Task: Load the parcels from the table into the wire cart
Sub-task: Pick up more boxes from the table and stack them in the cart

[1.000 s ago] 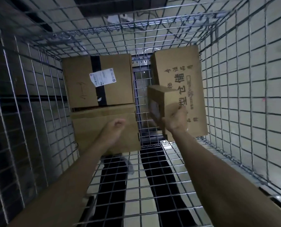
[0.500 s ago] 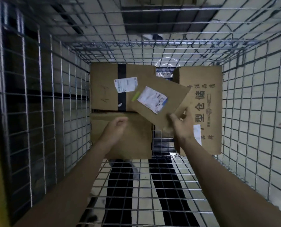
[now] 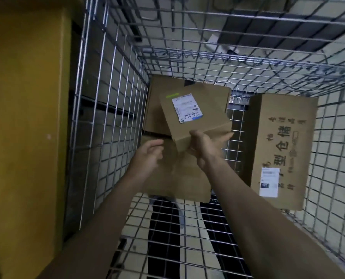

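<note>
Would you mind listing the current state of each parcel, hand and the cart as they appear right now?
Small parcel: held tilted above the stack, label facing up.
Right hand: grips the small parcel's near edge.
Left hand: empty, fingers loosely curled, beside the parcel.
Left boxes: lying in the cart, partly covered.
Printed box: lies in the cart by the right wall.
Wire cart: partly loaded.

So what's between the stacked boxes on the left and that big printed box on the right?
In the head view, only bare wire mesh of the cart floor separates the left stack from the printed box; the right hand holds a labelled parcel above it.
</note>
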